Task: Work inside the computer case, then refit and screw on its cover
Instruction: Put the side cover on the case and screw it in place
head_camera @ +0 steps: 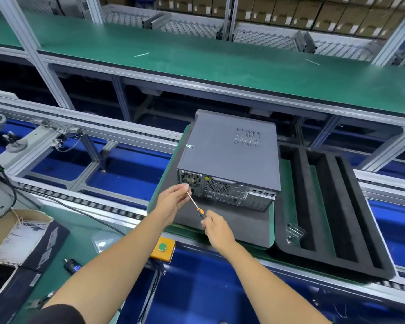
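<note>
Grey metal computer case (229,157) lies on a dark foam pad (232,223) on the green-edged pallet (272,220), rear panel toward the near edge, its flat grey cover (218,146) apparently already seated. Right hand (216,226) is closed round the orange-and-black handle of a slim screwdriver (197,206); left hand (173,197) pinches at the shaft tip, any screw too small to make out. Judged step: screwing on the cover; next move calls for aligning the tip with a rear-edge screw hole.
</note>
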{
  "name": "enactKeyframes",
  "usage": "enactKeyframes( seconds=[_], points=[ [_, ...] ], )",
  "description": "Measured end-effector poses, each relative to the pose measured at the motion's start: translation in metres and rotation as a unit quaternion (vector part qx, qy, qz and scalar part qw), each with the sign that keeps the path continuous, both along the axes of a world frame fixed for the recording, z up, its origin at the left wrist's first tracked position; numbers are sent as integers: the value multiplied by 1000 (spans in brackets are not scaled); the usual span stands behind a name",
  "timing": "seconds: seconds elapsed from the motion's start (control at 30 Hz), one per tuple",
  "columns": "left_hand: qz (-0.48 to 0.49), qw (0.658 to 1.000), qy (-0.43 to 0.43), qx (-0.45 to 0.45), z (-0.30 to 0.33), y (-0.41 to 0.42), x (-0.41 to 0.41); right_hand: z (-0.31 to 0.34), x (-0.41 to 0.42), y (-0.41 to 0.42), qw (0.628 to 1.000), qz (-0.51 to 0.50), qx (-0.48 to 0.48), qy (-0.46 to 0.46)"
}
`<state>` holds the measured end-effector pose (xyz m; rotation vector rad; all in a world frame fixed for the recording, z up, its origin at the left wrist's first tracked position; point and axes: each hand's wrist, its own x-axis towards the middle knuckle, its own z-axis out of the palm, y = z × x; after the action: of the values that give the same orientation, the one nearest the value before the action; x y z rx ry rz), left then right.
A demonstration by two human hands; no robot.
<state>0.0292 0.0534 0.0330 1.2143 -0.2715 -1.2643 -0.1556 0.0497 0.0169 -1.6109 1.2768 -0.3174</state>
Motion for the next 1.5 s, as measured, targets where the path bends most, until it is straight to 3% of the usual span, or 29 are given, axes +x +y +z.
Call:
enactKeyframes(
  seconds=[0.23, 0.5, 0.73, 1.03, 1.5],
  points=[
    [-21, 998, 48, 20, 7, -26, -32, 4, -27, -18, 995, -56, 32, -78],
    [51, 997, 49, 45, 12, -50, -63, 12, -16, -21, 982, -98, 95, -127],
    [9, 997, 50, 53, 14, -59, -53, 6, 13, -13, 967, -160, 133, -150],
    [-71, 994, -15, 85, 14, -65, -36, 3, 35, -5, 952, -202, 147, -176],
    [-78, 991, -82, 72, 9, -70, -27, 2, 54, -2, 929, -242, 194, -203]
  ],
)
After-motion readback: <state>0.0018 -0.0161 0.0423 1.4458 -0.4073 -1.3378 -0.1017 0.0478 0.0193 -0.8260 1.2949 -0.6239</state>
